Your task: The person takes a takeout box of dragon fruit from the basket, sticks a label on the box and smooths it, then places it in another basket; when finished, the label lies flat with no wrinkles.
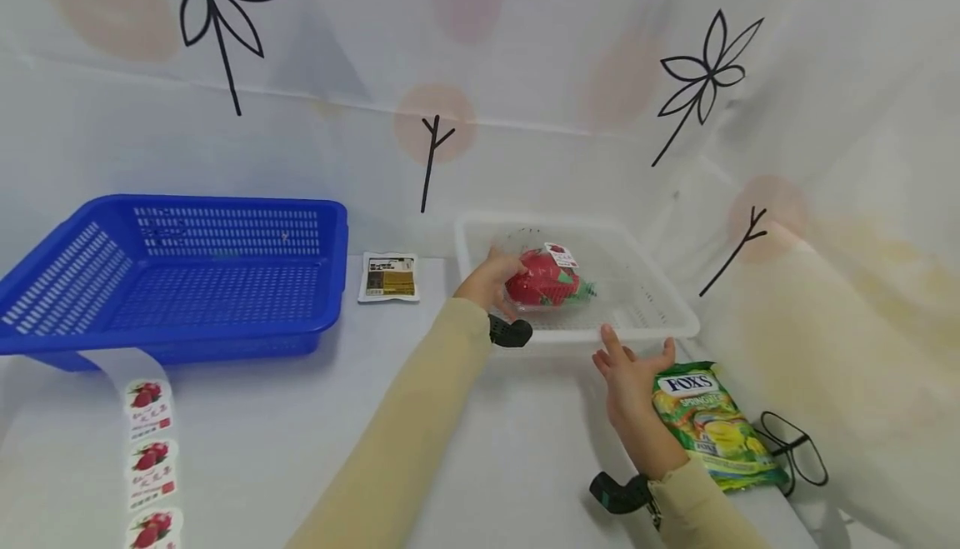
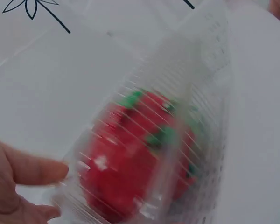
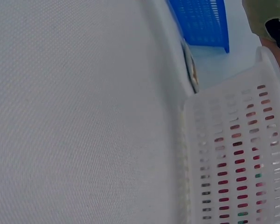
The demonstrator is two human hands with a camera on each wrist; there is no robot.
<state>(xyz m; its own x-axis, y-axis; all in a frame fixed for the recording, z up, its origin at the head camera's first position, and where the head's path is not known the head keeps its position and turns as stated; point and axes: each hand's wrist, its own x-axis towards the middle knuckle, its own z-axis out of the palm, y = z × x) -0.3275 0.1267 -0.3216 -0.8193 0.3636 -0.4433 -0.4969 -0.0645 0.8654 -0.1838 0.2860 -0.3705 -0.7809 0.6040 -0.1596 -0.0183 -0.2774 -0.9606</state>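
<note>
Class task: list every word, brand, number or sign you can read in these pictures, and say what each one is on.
"FOX'S": candy bag, smaller print unreadable.
Sticker strip: too small.
Small packet: blurred.
Tag on the red fruit pack: unreadable.

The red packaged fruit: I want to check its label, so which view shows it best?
The head view: the red packaged fruit sits sharp in the white basket, tag up, held by the left hand. The left wrist shows it close but blurred; the right wrist only red through basket slots.

Head view high over table, wrist views close, all sharing white basket (image 1: 660,316)
</note>
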